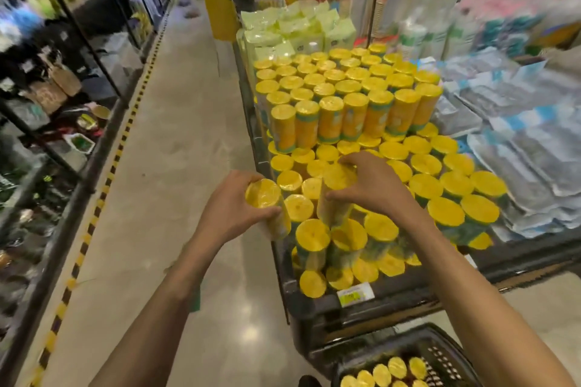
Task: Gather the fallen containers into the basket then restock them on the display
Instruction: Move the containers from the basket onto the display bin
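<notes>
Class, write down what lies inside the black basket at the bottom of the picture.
The black basket holds yellow-topped containers, tops up. Its floor and anything beneath them is covered; the frame edge cuts off the rest.

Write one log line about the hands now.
restocking | left hand: holds loose container | right hand: grips raised container | basket: containers inside

Your open room is the floor point(176, 141) on the left, a wide lane running between the rack point(63, 104) and the display point(314, 311). On the display the containers point(421, 185) stand lid to lid, touching, so you reach them only from above. Behind them a taller tier point(345, 116) walls off the back. Packs point(518, 151) crowd the right side, just beside the lids. The basket point(402, 341) sits low at the display's near end.
</notes>
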Demonstrator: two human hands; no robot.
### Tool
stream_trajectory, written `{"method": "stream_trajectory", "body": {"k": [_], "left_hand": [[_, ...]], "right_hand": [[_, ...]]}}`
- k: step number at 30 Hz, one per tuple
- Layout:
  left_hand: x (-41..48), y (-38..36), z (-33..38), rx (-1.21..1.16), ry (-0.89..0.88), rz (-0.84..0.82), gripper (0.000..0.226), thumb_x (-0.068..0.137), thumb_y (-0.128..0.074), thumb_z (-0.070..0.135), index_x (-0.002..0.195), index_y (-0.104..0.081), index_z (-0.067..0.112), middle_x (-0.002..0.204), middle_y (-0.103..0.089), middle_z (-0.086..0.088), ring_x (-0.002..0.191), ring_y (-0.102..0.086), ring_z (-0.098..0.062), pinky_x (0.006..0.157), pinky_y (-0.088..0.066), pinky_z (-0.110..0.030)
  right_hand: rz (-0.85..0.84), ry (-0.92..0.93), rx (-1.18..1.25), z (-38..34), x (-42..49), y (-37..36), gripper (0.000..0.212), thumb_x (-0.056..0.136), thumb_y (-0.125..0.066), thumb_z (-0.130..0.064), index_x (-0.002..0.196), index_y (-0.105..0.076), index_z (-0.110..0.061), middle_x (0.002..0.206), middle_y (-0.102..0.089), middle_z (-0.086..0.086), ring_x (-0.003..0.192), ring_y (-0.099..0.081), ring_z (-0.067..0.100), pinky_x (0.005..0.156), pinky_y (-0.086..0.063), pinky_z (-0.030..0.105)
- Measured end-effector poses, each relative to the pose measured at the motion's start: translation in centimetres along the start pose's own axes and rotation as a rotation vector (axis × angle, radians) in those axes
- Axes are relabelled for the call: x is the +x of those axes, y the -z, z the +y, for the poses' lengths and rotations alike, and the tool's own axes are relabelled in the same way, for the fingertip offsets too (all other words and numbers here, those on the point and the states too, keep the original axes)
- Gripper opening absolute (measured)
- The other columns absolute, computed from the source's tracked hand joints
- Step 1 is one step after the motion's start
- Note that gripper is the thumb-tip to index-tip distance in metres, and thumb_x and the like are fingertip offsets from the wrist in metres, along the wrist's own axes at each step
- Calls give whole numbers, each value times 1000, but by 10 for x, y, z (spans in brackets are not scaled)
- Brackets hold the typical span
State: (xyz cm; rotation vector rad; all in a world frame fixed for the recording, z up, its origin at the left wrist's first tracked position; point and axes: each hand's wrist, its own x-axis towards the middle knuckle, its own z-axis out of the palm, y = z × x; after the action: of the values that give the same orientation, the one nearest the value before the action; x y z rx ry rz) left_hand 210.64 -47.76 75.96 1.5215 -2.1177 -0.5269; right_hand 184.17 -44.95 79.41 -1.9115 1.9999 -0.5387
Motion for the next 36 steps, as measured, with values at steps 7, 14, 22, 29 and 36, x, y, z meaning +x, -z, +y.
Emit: {"method": "stream_trajectory", "body": {"k": [7, 14, 22, 29, 36], "left_hand": [[99, -7, 3, 132, -84, -103, 67, 64, -80, 60, 119, -62, 26, 113, -60, 3, 104, -55, -17, 79, -48, -35], [180, -13, 4, 300, -181, -182, 69, 63, -83, 58, 119, -59, 24, 115, -59, 2, 105, -57, -20, 78, -50, -34], [232, -27, 0, 391, -188, -260, 79, 61, -85, 57, 124, -55, 19, 116, -59, -2, 104, -57, -22, 78, -52, -37], [237, -35, -3, 382, -180, -229, 78, 64, -83, 56, 127, -55, 20, 118, -53, -1, 104, -57, -22, 69, -44, -32], [232, -45, -4, 360, -154, -166, 73, 66, -82, 57, 123, -59, 19, 118, -53, -2, 103, -58, -24, 76, -54, -41]], "right_hand": [[-43, 52, -136, -4, 96, 9, 65, 65, -85, -52, 115, -67, -14, 113, -66, 4, 102, -61, 23, 79, -54, 42], [-132, 91, -309, -8, 174, 4, 67, 66, -82, -57, 113, -64, -13, 110, -65, 4, 97, -59, 21, 75, -54, 39], [-251, 145, -413, -8, 220, -11, 74, 64, -84, -55, 122, -60, -15, 115, -63, 4, 99, -59, 21, 78, -55, 38], [-228, 138, -404, -1, 236, -22, 73, 68, -84, -48, 125, -58, -11, 119, -61, 8, 106, -57, 24, 82, -52, 37], [-201, 96, -357, 5, 236, -29, 77, 67, -84, -50, 127, -54, -13, 122, -58, 7, 109, -55, 24, 84, -52, 38]]}}
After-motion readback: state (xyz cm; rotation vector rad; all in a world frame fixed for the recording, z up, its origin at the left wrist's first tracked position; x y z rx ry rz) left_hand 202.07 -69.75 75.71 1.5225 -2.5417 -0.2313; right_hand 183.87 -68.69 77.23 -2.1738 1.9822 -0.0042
